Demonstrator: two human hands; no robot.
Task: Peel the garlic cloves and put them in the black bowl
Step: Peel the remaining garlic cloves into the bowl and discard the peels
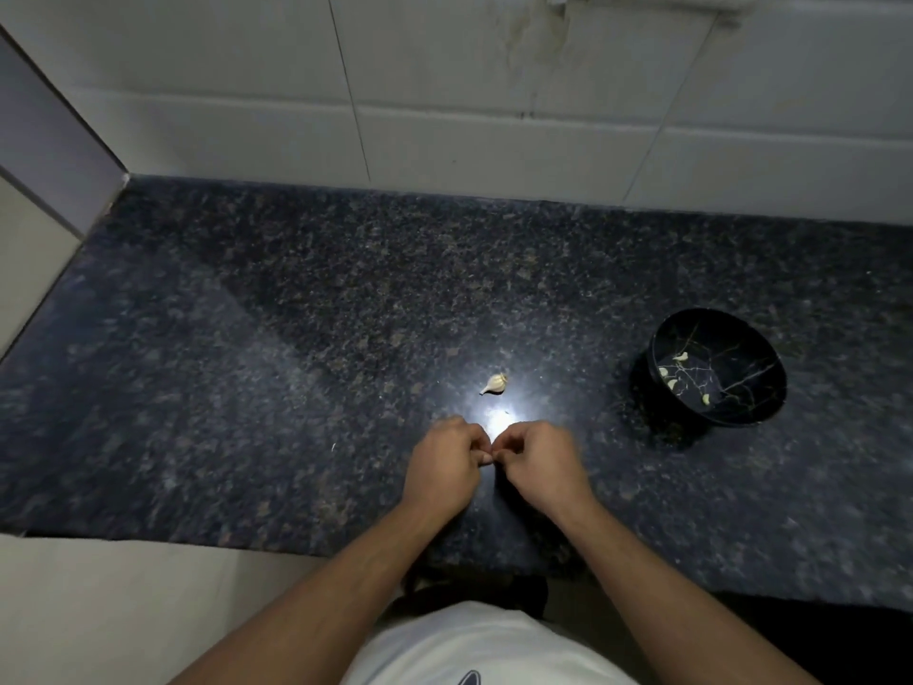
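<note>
Garlic peeling at the counter

Garlic clove (pixel 493 384) in its skin lies on the dark stone counter (pixel 296 338), just beyond my hands. My left hand (pixel 447 464) and right hand (pixel 536 462) meet fingertip to fingertip, curled around something too small to make out; I cannot tell what they grip. To the right stands the black bowl (pixel 716 373), holding several peeled cloves (pixel 672 383). White wall tiles (pixel 444 91) run along the far side.

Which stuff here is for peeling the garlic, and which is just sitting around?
For the job:
- left hand and right hand, pinching something small between them
- unpeeled clove on the counter
- black bowl
- peeled cloves in the bowl

Just there:
- granite counter
- white tiled wall
</note>
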